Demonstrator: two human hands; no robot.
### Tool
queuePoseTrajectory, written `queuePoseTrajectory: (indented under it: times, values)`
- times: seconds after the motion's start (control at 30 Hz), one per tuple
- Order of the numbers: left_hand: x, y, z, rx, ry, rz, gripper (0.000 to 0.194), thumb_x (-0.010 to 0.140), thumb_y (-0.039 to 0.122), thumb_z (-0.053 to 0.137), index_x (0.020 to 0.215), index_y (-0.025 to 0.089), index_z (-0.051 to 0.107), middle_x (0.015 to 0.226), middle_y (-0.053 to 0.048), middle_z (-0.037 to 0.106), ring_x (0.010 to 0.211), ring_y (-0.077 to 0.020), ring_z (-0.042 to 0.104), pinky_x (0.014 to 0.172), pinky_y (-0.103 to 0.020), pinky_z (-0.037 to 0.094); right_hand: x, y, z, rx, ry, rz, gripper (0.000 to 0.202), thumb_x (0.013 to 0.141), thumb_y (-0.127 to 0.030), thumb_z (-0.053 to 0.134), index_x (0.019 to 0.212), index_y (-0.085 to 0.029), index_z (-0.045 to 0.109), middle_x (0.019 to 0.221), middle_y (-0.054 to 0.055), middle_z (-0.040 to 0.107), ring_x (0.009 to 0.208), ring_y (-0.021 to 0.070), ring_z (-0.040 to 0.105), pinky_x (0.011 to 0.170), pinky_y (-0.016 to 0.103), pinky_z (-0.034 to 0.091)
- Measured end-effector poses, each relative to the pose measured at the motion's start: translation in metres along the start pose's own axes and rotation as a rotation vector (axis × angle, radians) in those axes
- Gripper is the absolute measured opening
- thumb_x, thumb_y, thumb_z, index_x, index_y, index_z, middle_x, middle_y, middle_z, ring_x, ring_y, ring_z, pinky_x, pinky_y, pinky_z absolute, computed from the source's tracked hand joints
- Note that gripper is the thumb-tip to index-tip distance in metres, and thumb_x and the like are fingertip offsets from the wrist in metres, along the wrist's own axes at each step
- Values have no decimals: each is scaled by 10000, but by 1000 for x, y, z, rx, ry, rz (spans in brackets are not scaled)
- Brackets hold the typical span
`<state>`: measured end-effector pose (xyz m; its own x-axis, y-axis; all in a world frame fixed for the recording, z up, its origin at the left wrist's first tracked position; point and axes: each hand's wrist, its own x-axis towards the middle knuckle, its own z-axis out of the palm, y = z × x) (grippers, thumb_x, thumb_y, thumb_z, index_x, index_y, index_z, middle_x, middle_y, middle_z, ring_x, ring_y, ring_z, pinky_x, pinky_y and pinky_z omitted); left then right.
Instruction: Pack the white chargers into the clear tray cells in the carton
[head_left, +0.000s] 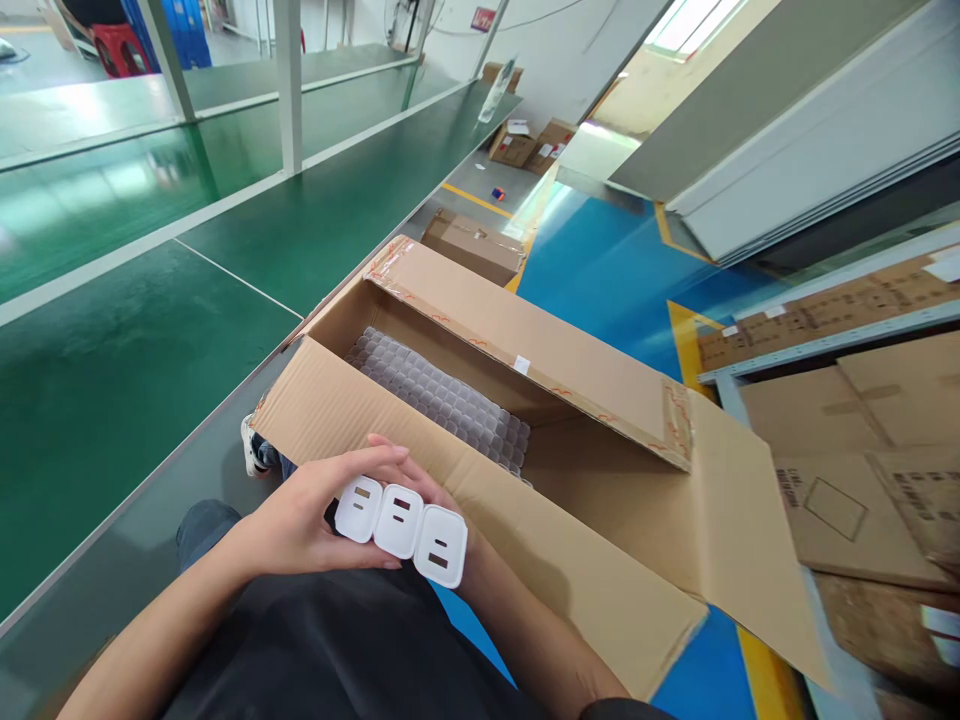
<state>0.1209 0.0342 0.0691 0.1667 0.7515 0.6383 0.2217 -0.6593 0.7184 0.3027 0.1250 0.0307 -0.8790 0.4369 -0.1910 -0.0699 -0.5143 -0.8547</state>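
Three white USB charger blocks [397,521] sit side by side in a slightly tilted row, their port faces turned up towards me. Each face shows one wider slot and one small oval slot. My left hand [311,515] is closed round the left end of the row, thumb and fingers on opposite sides. Behind the blocks, my right hand [442,492] is closed against their far side and right end; much of it is hidden. Just beyond both hands stands an open cardboard box [570,540], where clear rounded plastic pieces [442,390] lie in packed rows at the left end.
A long green workbench [225,230] with white posts runs along the left. Further cartons stand on the floor [472,245] ahead and on a rack [840,430] at the right. Blue floor with yellow lines [600,260] stretches beyond the box.
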Motion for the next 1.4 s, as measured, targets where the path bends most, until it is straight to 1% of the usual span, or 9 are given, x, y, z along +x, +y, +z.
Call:
queuePoseTrajectory:
  times: [0.2, 0.37, 0.6, 0.73, 0.9, 1.0, 1.1, 1.27, 1.4]
  values:
    - [-1, 8, -4, 309, -75, 52, 685, 883, 385, 690, 1463, 279, 341, 1235, -93, 674, 1083, -206, 659, 927, -296, 513, -1, 0, 1, 67, -64, -128, 868, 689, -440, 848, 1451, -277, 465, 971, 18, 727, 811, 174, 664, 761, 291, 508]
    - [-4, 5, -3, 318, -44, 28, 659, 892, 375, 679, 1449, 282, 339, 1160, -65, 678, 992, -172, 660, 866, -257, 513, -1, -4, -2, 9, -40, -108, 848, 736, -500, 800, 1468, -268, 442, 1014, 33, 720, 810, 169, 652, 759, 286, 483]
    - [-25, 4, -16, 377, 32, 8, 651, 892, 397, 679, 1445, 264, 362, 1225, -93, 661, 1087, -195, 646, 902, -283, 520, 10, -32, 7, -264, -93, -25, 933, 709, -503, 825, 1497, -263, 389, 1009, 40, 710, 828, 182, 648, 769, 293, 483]
    - [-80, -5, -55, 565, 265, -184, 640, 887, 405, 684, 1434, 262, 384, 1308, -97, 633, 1216, -221, 609, 1015, -354, 501, 31, -54, 14, -525, -209, -4, 968, 747, -557, 787, 1537, -276, 304, 1001, 44, 700, 848, 195, 657, 777, 304, 492]
    - [-210, -12, -113, 938, 746, -702, 444, 936, 448, 578, 1314, 217, 545, 1285, -86, 648, 1226, -256, 573, 1077, -448, 448, 80, -74, 39, -1178, -434, -175, 534, 867, -416, 679, 1362, -254, 563, 1205, 141, 651, 1002, 262, 646, 922, 400, 502]
    - [-281, -1, -126, 1014, 986, -877, 397, 922, 437, 560, 1224, 187, 618, 1236, -107, 671, 1210, -283, 562, 1092, -481, 420, 137, -69, 85, -1514, -613, -385, 681, 894, -301, 567, 1535, -261, 340, 1046, 100, 687, 822, 211, 636, 798, 348, 535]
    - [-317, 8, -123, 1035, 1179, -942, 344, 927, 386, 517, 1161, 169, 647, 1199, -129, 683, 1156, -282, 584, 1049, -471, 434, 194, -38, 169, -1785, -957, -573, 758, 897, -229, 483, 1590, -225, 176, 836, 32, 674, 679, 177, 609, 634, 261, 484]
    - [-314, 8, -116, 943, 1085, -893, 282, 903, 388, 568, 701, 202, 637, 781, -18, 701, 834, -175, 608, 832, -313, 453, 254, 65, 330, -2255, -1489, -1048, 875, 845, -88, 539, 1600, -180, 107, 1085, 100, 700, 722, 201, 654, 612, 273, 421]
    - [-310, 7, -116, 879, 1065, -896, 410, 909, 404, 551, 571, 180, 493, 584, 21, 558, 629, -125, 485, 701, -286, 378, 279, 154, 419, -2312, -1676, -1327, 774, 894, 13, 367, 1590, -240, 140, 1181, 118, 663, 753, 187, 669, 596, 284, 418]
